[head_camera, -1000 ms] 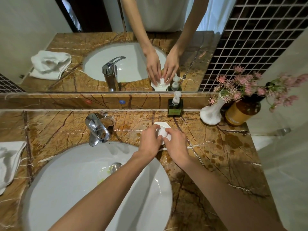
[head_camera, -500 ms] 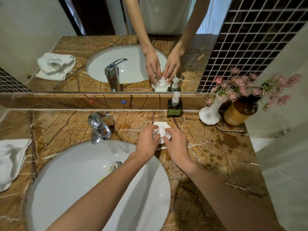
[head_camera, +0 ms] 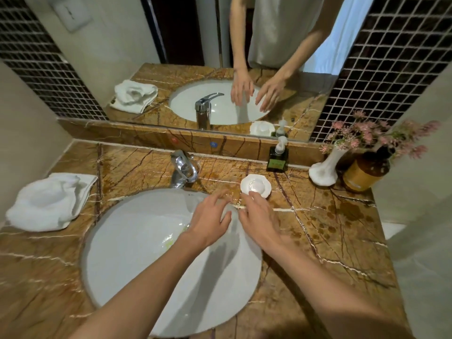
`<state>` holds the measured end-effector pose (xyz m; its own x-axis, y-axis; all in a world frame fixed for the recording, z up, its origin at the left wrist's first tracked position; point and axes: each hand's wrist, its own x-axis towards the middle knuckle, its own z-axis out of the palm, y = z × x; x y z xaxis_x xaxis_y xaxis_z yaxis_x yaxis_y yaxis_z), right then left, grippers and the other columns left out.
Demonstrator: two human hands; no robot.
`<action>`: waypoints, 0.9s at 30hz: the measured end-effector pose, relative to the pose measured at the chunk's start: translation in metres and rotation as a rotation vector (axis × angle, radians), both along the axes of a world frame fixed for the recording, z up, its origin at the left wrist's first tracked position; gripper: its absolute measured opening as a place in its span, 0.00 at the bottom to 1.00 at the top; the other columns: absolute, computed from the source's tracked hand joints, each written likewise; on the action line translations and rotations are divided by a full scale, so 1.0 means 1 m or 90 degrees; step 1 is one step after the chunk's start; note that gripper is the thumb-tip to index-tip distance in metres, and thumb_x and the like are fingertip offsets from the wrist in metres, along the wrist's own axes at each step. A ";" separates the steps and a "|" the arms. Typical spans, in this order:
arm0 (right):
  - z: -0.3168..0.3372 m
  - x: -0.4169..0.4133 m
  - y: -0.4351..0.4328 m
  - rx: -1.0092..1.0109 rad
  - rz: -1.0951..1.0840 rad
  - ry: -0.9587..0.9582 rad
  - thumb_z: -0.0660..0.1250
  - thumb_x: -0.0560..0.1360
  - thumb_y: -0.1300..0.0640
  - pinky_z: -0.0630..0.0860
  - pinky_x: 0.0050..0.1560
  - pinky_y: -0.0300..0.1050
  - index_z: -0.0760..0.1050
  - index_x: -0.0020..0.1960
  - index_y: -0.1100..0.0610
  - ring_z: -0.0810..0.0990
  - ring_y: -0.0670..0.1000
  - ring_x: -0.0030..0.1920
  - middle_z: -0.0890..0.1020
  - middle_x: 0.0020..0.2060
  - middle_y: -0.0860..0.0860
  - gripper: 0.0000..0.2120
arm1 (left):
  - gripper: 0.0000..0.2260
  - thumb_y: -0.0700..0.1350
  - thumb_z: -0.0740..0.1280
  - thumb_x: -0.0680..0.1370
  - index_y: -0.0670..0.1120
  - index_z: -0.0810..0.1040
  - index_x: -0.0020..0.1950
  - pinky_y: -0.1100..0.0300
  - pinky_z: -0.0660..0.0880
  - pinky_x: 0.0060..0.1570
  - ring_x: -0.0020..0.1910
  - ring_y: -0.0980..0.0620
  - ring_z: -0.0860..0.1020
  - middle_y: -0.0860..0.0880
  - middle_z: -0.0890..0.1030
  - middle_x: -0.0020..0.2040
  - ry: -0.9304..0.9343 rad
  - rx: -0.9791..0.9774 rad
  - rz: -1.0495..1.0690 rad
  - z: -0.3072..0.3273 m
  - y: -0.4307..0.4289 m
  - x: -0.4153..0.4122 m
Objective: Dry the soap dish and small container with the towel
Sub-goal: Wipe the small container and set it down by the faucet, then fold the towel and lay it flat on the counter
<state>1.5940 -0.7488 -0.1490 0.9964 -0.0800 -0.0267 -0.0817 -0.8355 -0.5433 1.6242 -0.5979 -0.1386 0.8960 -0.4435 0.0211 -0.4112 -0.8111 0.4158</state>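
A white scalloped soap dish [head_camera: 267, 189] rests on the brown marble counter behind the sink, and a small round white container [head_camera: 256, 185] sits in its middle. My left hand [head_camera: 212, 218] hovers over the sink's far rim with spread fingers and holds nothing. My right hand [head_camera: 258, 219] is beside it, fingers apart and empty, its fingertips just in front of the dish. A crumpled white towel [head_camera: 49, 201] lies on the counter at the far left, well away from both hands.
The white sink basin [head_camera: 137, 253] fills the middle, with a chrome tap [head_camera: 182, 171] behind it. A dark pump bottle [head_camera: 277, 157], a white vase with pink flowers [head_camera: 325, 170] and an amber bottle [head_camera: 365, 171] stand at the back right. A mirror runs above.
Both hands have let go of the container and dish and pulled back toward the sink. The container now sits uncovered in the dish. The view has tilted up and shifted.
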 end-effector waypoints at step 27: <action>0.021 -0.045 0.340 -0.111 0.270 0.054 0.60 0.79 0.53 0.66 0.68 0.52 0.64 0.73 0.58 0.68 0.61 0.70 0.68 0.71 0.61 0.23 | 0.20 0.48 0.61 0.79 0.44 0.69 0.70 0.47 0.59 0.72 0.72 0.43 0.61 0.41 0.65 0.73 0.088 -0.073 0.425 0.025 0.382 -0.126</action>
